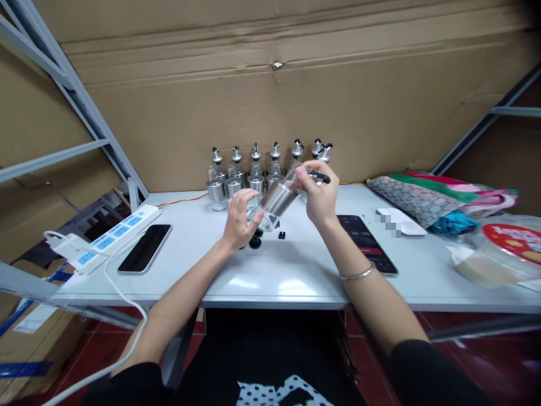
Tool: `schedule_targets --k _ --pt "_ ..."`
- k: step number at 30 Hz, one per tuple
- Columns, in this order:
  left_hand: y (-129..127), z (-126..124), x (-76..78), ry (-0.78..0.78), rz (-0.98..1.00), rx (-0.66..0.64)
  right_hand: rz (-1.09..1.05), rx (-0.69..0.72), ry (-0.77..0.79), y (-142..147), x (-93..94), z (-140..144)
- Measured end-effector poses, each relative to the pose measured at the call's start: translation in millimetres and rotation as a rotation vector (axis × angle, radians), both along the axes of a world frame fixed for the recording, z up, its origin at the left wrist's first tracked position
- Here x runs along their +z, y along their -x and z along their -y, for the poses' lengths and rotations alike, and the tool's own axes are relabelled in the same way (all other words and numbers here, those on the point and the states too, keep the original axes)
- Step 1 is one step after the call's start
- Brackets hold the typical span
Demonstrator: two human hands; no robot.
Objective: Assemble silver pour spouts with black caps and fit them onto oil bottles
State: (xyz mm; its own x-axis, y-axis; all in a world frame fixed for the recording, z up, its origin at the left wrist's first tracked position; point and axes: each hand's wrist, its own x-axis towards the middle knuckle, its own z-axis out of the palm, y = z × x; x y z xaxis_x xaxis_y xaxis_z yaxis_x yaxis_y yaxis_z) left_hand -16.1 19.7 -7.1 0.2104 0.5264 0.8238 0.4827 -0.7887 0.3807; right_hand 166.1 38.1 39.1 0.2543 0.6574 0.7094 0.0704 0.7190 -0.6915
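Note:
A clear glass bottle with a metal sleeve (279,197) is tilted over the table, its base down to the left. My right hand (322,190) is closed around its upper end. A black piece (319,177) sticks out by that hand; whether it belongs to the bottle I cannot tell. Beside the base, my left hand (242,219) has its fingers and thumb spread; contact with the glass is unclear. Beneath the bottle lie black round parts (255,242), partly hidden, and several small black pieces (282,235).
Behind the hands stand several similar bottles (217,193), the back ones with pour spouts (217,155). A phone (146,248) and a power strip (114,237) lie left. At right are a device with a lit screen (368,245), a patterned bag (422,203) and a plastic tub (502,254).

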Motion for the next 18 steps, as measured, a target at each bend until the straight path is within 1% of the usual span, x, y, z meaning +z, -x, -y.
schedule_targets --k 1,2,4,6,8,11,13,15,18 --pt "4.9 -6.2 -1.8 -0.080 -0.030 0.070 -0.051 -0.075 -0.011 -5.3 -0.8 -5.6" --pt "10.7 -13.7 -4.2 -0.126 -0.035 0.139 -0.074 -0.152 -0.024 -10.8 -1.5 -10.5" --pt "24.7 -31.0 -10.8 -0.135 0.038 0.279 -0.024 -0.323 -0.050 -21.3 -3.1 -17.5" --pt "40.9 -49.0 -19.0 -0.065 0.164 0.391 0.123 -0.488 -0.064 -29.0 -5.9 -21.3" --pt "56.7 -64.5 -27.3 0.069 0.273 0.473 0.287 -0.596 -0.050 -32.9 -10.7 -23.6" --pt "73.8 -79.9 -37.0 0.319 0.457 0.565 0.466 -0.650 0.001 -33.7 -20.5 -27.7" --pt "79.7 -85.4 -40.8 0.439 0.517 0.579 0.532 -0.667 0.034 -33.2 -26.9 -30.7" --pt "82.9 -88.6 -42.6 0.485 0.507 0.569 0.568 -0.686 0.060 -33.2 -31.8 -33.3" --pt "86.7 -91.1 -43.5 0.456 0.459 0.560 0.589 -0.711 0.092 -34.4 -36.3 -35.8"
